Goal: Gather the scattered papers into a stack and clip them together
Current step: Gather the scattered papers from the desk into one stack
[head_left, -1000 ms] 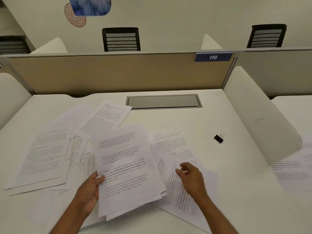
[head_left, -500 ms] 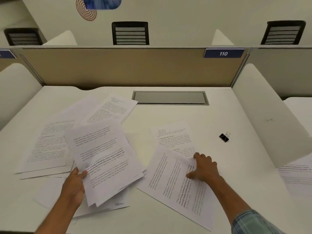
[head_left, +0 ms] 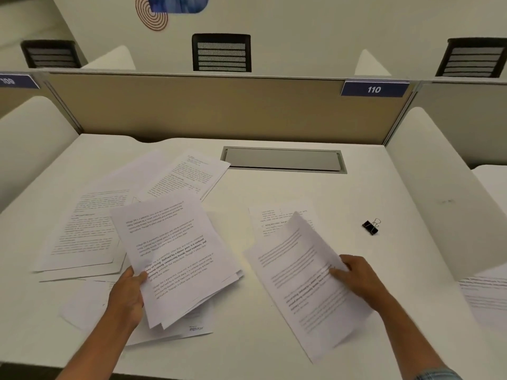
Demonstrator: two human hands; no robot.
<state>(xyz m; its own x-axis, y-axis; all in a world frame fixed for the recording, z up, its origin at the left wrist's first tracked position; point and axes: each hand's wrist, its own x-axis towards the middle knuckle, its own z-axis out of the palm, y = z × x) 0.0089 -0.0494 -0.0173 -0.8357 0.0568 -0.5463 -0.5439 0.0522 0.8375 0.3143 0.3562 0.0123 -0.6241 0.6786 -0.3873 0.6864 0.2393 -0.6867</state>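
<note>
My left hand [head_left: 126,294] grips a small stack of printed sheets [head_left: 175,256] by its lower left edge, held just above the desk. My right hand [head_left: 356,278] pinches the right edge of a single printed sheet [head_left: 299,281] and lifts that side off the desk, so the page curls up. Another printed page [head_left: 271,218] lies flat behind it. More loose pages [head_left: 82,231] lie overlapped at the left, with one page [head_left: 189,174] further back. A black binder clip [head_left: 371,226] rests on the desk to the right of the papers.
The white desk [head_left: 274,338] is bounded by a tan back partition [head_left: 219,111] and white side dividers [head_left: 439,193]. A grey cable flap [head_left: 284,159] sits at the back centre. More sheets [head_left: 485,294] lie on the neighbouring desk at the right.
My right hand went from pressing flat on the right sheet to gripping its edge and lifting it. My left hand has shifted the held stack to the left, away from the right sheets.
</note>
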